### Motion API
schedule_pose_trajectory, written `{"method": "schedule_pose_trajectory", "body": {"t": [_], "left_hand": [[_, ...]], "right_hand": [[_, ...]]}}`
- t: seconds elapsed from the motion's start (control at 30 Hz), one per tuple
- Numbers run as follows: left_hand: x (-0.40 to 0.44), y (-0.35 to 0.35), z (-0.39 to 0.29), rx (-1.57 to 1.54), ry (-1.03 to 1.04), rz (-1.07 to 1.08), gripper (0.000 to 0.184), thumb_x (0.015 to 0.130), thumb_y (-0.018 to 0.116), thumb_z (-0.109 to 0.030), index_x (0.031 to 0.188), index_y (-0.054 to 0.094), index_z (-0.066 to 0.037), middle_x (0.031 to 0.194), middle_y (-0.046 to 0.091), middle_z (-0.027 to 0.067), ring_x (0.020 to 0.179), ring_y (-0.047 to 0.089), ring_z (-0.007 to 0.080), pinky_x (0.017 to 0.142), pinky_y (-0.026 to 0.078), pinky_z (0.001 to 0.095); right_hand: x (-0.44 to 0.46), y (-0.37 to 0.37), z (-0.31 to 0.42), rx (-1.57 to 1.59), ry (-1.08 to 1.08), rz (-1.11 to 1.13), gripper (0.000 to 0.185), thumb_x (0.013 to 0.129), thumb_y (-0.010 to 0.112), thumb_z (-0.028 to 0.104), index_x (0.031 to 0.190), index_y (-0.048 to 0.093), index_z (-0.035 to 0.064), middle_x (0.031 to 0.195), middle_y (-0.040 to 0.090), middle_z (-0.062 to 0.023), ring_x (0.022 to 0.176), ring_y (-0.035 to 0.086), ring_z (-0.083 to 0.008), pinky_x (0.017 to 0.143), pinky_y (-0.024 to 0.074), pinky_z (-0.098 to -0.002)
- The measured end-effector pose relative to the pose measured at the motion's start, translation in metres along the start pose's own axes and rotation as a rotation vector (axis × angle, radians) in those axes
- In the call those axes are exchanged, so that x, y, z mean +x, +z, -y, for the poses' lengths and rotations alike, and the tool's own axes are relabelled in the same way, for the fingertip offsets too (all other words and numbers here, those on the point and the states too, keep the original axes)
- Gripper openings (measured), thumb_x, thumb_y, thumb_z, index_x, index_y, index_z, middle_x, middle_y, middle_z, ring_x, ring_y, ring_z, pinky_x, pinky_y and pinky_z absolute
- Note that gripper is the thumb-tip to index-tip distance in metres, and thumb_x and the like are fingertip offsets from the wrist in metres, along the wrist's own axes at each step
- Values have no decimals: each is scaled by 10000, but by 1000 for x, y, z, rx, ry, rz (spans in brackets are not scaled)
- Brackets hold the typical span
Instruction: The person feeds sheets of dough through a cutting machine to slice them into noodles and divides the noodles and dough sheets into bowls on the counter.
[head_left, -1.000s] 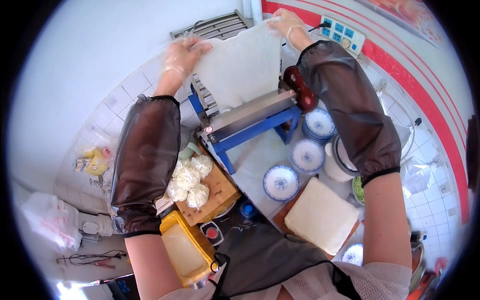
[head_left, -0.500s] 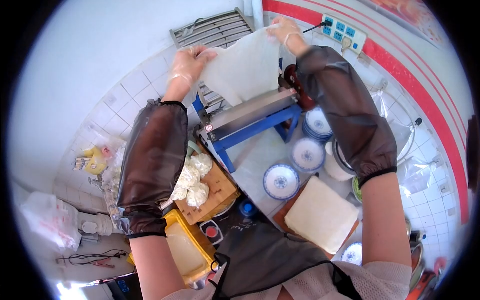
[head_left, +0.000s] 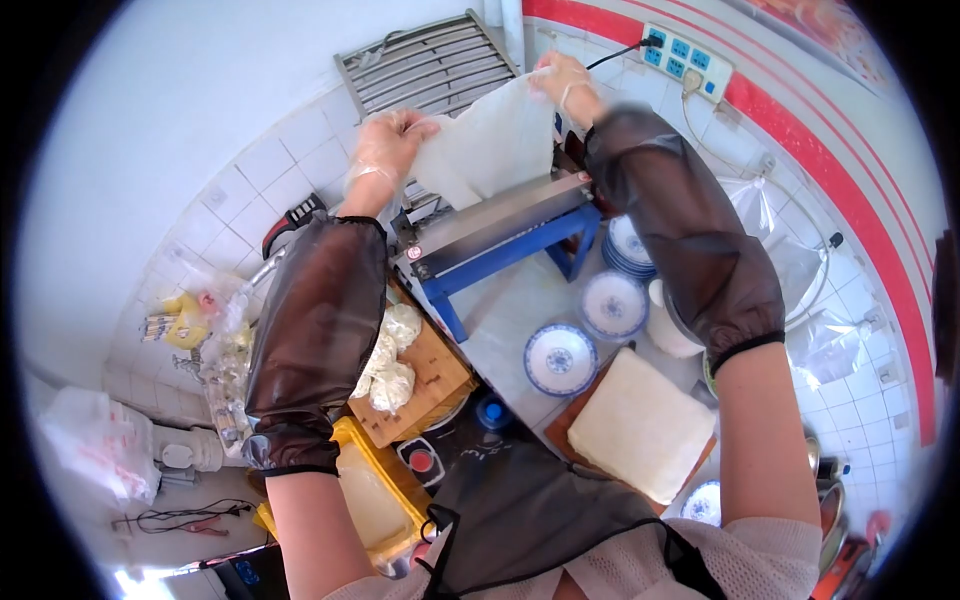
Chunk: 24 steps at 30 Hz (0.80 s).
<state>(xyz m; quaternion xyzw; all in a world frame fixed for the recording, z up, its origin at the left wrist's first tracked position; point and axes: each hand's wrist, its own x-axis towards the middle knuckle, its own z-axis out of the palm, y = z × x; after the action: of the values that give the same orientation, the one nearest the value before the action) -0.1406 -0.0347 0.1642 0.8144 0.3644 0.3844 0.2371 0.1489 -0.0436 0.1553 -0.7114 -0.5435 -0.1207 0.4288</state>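
A thin white dough sheet [head_left: 488, 145] hangs between my hands, its lower end in a dough sheeter [head_left: 500, 222] with a steel top and blue frame. My left hand [head_left: 388, 150], in a clear plastic glove, pinches the sheet's upper left corner. At the upper right corner, my gloved right hand [head_left: 564, 84] has its fingers closed on the same sheet. Both hands are above the machine, on its far side. The rollers themselves are hidden.
Several dough balls [head_left: 392, 385] sit on a wooden board [head_left: 425, 395] beside a yellow tub [head_left: 350, 440]. To the right are blue-rimmed dishes [head_left: 561, 362] and a thick white dough slab [head_left: 640, 425]. A slatted metal rack [head_left: 430, 65] and power strip [head_left: 685, 62] are behind.
The sheet's visible part above the machine looks shorter. My left hand has moved down and slightly right; the right hand has dropped slightly and shifted left. Both still hold the dough sheet.
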Motion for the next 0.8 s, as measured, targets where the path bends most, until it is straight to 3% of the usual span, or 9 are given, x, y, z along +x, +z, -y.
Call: {"method": "schedule_pose_trajectory", "body": {"t": [0.13,0.2,0.43,0.5,0.53,0.63,0.67,0.7,0.8], "left_hand": [[-4,7,5,21,-1,-4,176,761,668,-216,826,661,-53,703,643,81,616,575,149,592,456,294],[-5,9,6,59,7,-7,178,759,669,-220,823,663,-54,703,643,80,612,573,147,591,456,293],[-7,23,21,119,17,-5,176,753,669,-227,813,665,-61,710,648,85,618,583,165,594,459,300],[-9,28,24,84,-17,5,168,752,666,-218,808,664,-60,715,648,91,629,590,180,602,460,307],[-11,31,26,51,-50,14,159,750,662,-209,804,662,-59,719,648,98,641,597,195,609,462,314],[-10,40,41,99,-7,23,153,744,664,-201,790,658,-56,721,641,115,657,603,230,628,463,331],[-11,42,45,99,-8,25,153,744,664,-201,790,658,-56,721,641,115,657,603,230,628,463,331],[-11,45,49,123,11,29,170,750,667,-220,807,661,-60,702,642,100,631,597,194,608,466,317],[-14,49,53,172,23,54,184,758,668,-236,818,661,-62,683,640,85,593,586,163,576,464,305]], "right_hand": [[-3,7,-10,116,18,126,192,730,665,198,874,633,76,755,659,-96,686,623,-190,651,479,-316],[-11,4,-6,-66,-73,171,156,749,655,188,862,655,79,738,662,-84,677,624,-177,640,481,-305],[-21,21,-21,1,-60,184,151,756,656,199,843,662,75,718,664,-71,656,621,-162,632,482,-298],[-24,24,-24,4,-25,231,241,736,529,284,817,678,113,872,639,-140,828,596,-356,748,479,-423],[-26,24,-23,3,-23,234,241,736,529,284,817,678,113,872,639,-140,828,596,-356,748,479,-423],[-34,24,-22,-99,0,236,243,742,539,297,830,682,122,892,641,-136,841,598,-348,767,479,-416],[-37,25,-23,-83,1,247,204,727,602,269,819,685,107,848,648,-125,828,607,-298,754,474,-376],[-39,25,-24,-68,2,257,179,711,665,240,807,688,91,804,654,-115,815,615,-248,742,469,-335],[-41,28,-25,-54,73,283,200,685,688,256,799,692,92,799,652,-124,806,612,-269,739,468,-344]]}}
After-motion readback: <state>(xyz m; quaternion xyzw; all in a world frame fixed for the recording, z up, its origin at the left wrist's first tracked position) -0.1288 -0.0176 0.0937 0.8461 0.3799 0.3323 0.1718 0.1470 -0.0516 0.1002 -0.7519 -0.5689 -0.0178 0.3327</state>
